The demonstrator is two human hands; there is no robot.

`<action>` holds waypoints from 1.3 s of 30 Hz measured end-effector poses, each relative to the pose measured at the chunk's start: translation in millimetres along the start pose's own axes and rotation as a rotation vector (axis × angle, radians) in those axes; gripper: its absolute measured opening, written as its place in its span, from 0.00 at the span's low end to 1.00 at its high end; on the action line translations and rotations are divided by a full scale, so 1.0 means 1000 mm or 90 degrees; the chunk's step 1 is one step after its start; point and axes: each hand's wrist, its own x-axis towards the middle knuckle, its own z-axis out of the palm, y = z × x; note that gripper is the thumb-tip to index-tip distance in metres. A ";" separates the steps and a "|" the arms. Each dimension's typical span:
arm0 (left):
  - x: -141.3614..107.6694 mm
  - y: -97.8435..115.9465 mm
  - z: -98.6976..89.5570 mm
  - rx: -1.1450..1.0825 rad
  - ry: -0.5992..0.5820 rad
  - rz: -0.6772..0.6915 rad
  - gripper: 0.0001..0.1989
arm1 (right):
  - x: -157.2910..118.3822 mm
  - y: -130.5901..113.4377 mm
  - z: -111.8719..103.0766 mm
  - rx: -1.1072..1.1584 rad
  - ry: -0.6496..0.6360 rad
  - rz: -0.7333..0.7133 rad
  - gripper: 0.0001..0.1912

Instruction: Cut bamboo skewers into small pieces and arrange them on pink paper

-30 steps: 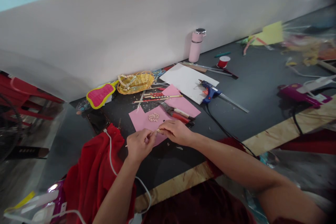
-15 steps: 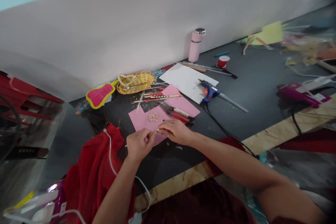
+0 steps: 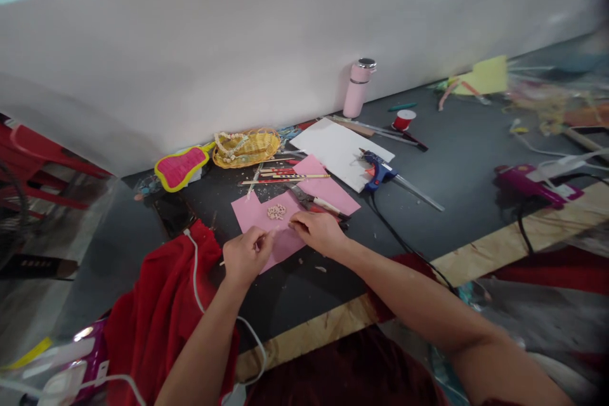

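My left hand (image 3: 247, 254) is closed round a thin pale stick (image 3: 222, 262), whose end pokes out on the left of the fist. My right hand (image 3: 318, 231) hovers low above the pink paper (image 3: 285, 244), its thumb and fingers pinched together; what lies between them is too small to name. A small gap separates the two hands. On the paper, just beyond them, lies a little heap of pale bead-like pieces (image 3: 276, 211). Pliers with red handles (image 3: 328, 208) and a pen-like tool with a white handle lie beside my right hand.
Patterned pencils or sticks (image 3: 285, 179) lie beyond the paper, near a wicker basket (image 3: 257, 147) holding a beaded string. A blue glue gun (image 3: 379, 171) rests right of white sheets (image 3: 328, 139). A pink bottle (image 3: 358, 89) stands by the wall; a red cloth (image 3: 157, 304) hangs at left.
My hands were touching at the fingertips and have moved apart. The right hand is now slightly farther forward over the pink paper, and the left stays closed on the stick.
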 end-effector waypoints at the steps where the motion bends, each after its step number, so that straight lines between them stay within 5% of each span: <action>1: 0.000 0.000 0.000 0.002 -0.002 -0.001 0.14 | 0.001 0.000 -0.001 -0.003 0.004 0.025 0.07; 8: 0.000 0.002 0.001 0.038 -0.004 -0.002 0.16 | 0.005 0.003 -0.014 0.041 0.053 -0.011 0.13; 16: 0.000 -0.001 -0.002 0.032 -0.016 -0.036 0.16 | 0.000 0.017 -0.050 -0.288 -0.017 0.090 0.10; 20: 0.002 -0.005 -0.005 0.023 0.011 -0.050 0.17 | -0.004 0.017 -0.046 -0.366 -0.069 0.107 0.17; 24: 0.005 -0.011 -0.009 0.000 0.045 -0.088 0.15 | -0.002 0.020 -0.039 -0.348 -0.060 0.086 0.13; 29: 0.005 -0.013 -0.009 -0.021 0.062 -0.078 0.13 | 0.003 0.028 -0.043 -0.204 0.009 0.078 0.08; 33: 0.005 -0.012 -0.009 -0.029 0.068 -0.080 0.14 | 0.005 0.027 -0.049 0.101 0.079 0.123 0.13; 36: 0.004 -0.013 -0.009 -0.050 0.079 -0.085 0.14 | 0.004 0.020 -0.051 0.397 0.055 0.189 0.17; 39: 0.003 -0.014 -0.012 -0.123 0.099 -0.099 0.13 | 0.002 0.010 -0.051 0.524 -0.006 0.201 0.16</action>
